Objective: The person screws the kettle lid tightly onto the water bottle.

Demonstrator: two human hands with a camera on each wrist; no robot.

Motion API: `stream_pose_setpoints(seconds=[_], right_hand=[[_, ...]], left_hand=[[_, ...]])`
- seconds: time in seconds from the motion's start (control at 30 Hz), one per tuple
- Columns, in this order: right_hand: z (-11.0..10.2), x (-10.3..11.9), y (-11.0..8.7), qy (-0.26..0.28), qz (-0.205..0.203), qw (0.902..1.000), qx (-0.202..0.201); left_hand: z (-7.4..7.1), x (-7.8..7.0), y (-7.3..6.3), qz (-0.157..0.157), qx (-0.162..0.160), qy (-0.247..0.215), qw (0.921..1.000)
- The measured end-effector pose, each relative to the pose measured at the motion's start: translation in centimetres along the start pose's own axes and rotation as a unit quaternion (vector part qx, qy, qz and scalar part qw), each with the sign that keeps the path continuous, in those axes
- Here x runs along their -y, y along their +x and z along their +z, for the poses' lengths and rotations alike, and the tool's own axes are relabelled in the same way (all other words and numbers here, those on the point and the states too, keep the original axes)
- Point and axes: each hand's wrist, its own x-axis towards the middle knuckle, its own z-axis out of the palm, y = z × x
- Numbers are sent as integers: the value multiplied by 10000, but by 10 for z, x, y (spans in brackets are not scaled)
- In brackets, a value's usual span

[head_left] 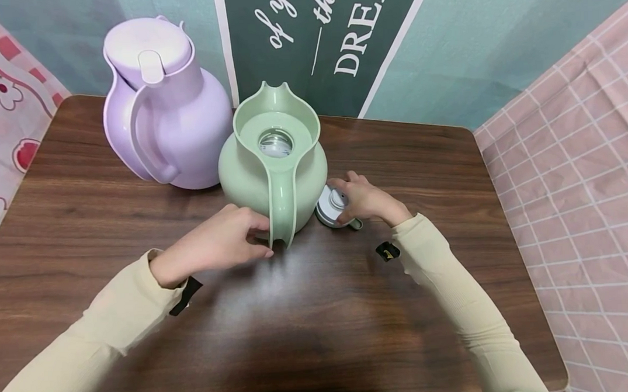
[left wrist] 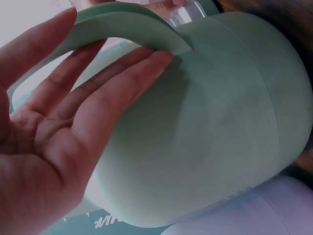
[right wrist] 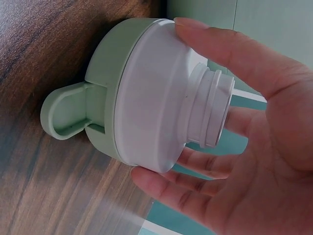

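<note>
A light green thermos jug (head_left: pixel 229 173) stands uncapped, its round mouth (head_left: pixel 276 143) showing and its handle (head_left: pixel 282 206) towards me. My left hand (head_left: pixel 218 238) is at the handle's lower end. In the left wrist view that hand (left wrist: pixel 63 142) has its fingers extended beside the handle (left wrist: pixel 132 27), not closed round it. To the jug's right, its lid (head_left: pixel 331 206) lies upside down on the table, white stopper up. My right hand (head_left: pixel 364 198) spans the lid from above. In the right wrist view, thumb and fingertips hold opposite sides of the lid's white part (right wrist: pixel 151 98); a green tab (right wrist: pixel 66 110) sticks out.
A lilac thermos jug (head_left: pixel 205 113) with its lid on stands close behind and left of the green one. The wooden table (head_left: pixel 351 334) ends at a teal backdrop with a lettered dark panel (head_left: pixel 308 56). Pink checked cloth (head_left: pixel 571 179) hangs along the right.
</note>
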Motion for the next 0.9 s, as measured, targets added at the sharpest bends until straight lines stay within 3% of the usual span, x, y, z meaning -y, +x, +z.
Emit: stream_pose_setpoints(seconds=[0.3,0.9], right_hand=[[-1,0,0,-4,12,10000,9],[0,-2,-1,60,-70,9999,-67]], left_hand=[[-1,1,0,249,-110,181,9995],[-1,-10,0,-435,24,23,9990]])
